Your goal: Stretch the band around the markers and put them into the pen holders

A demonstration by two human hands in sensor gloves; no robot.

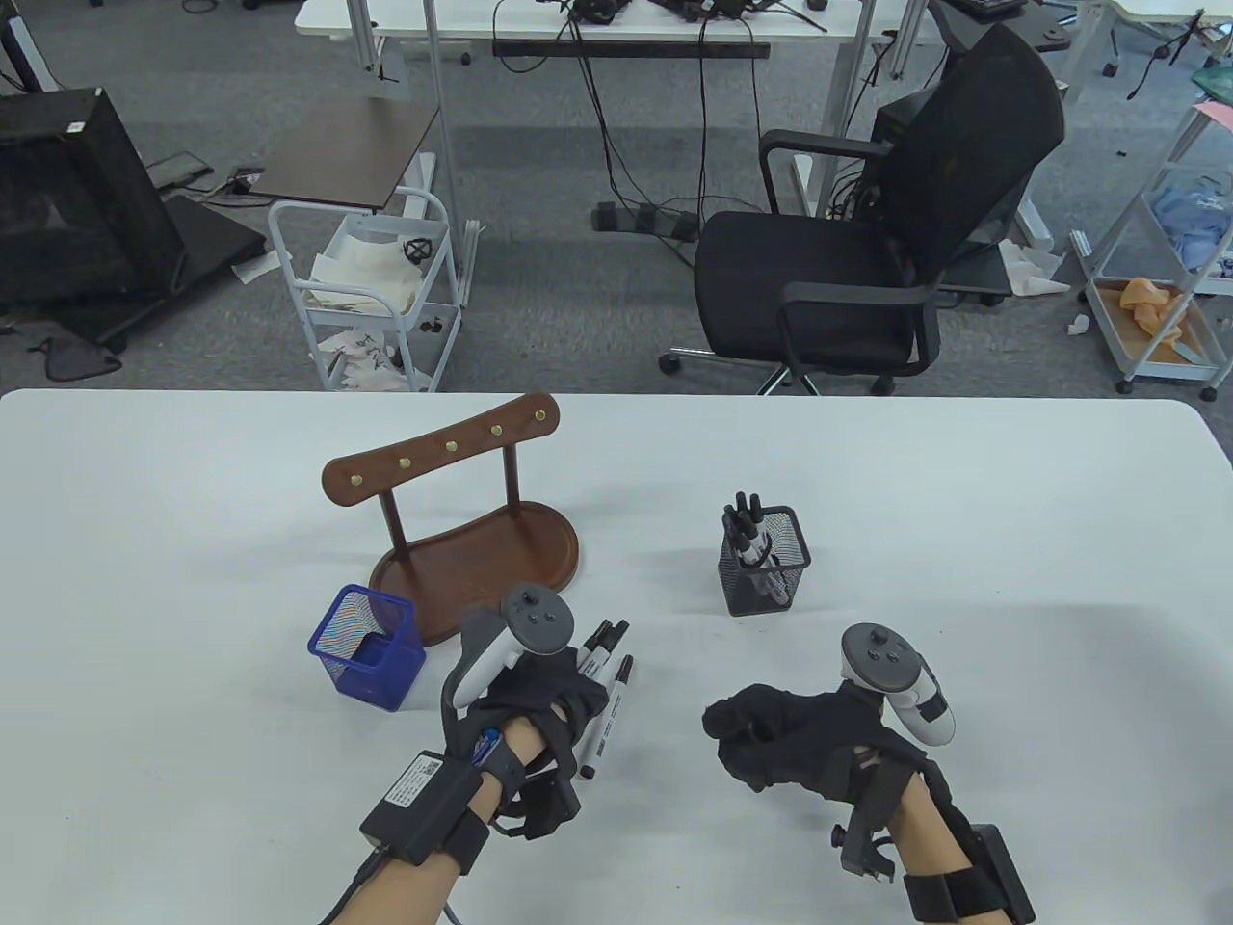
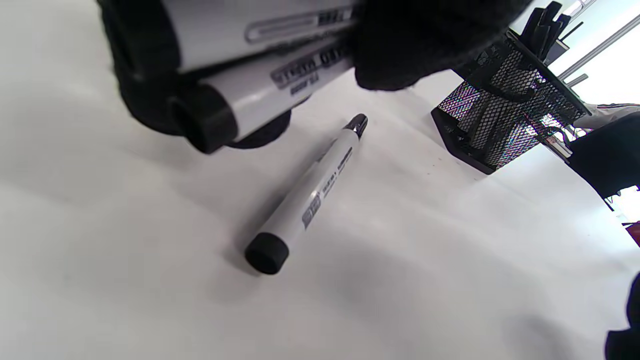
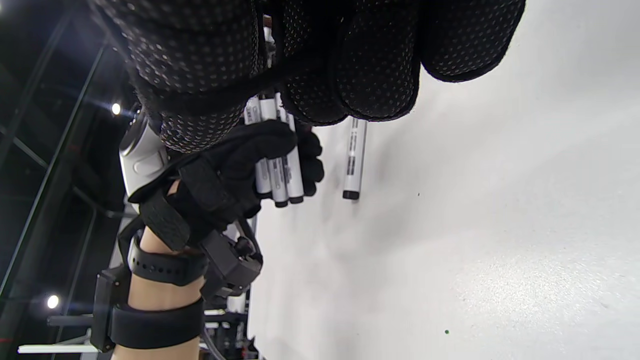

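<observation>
My left hand (image 1: 564, 694) grips a bundle of white markers with black caps (image 1: 599, 644), close up in the left wrist view (image 2: 265, 82). One loose marker (image 1: 607, 718) lies on the table just right of that hand (image 2: 310, 195). My right hand (image 1: 747, 737) hovers low over the table to the right, fingers (image 3: 350, 60) curled, with nothing visible in them. The right wrist view shows the left hand (image 3: 235, 170) around its markers (image 3: 282, 175), beside the loose marker (image 3: 354, 155). No band shows. A black mesh holder (image 1: 766, 564) holds several markers. A blue mesh holder (image 1: 368, 647) stands left.
A brown wooden peg stand (image 1: 462, 540) sits behind the blue holder and the left hand. The black mesh holder (image 2: 505, 120) is beyond the loose marker. Past the white table's far edge (image 1: 616, 395) are an office chair (image 1: 867, 241) and a white cart (image 1: 366, 289).
</observation>
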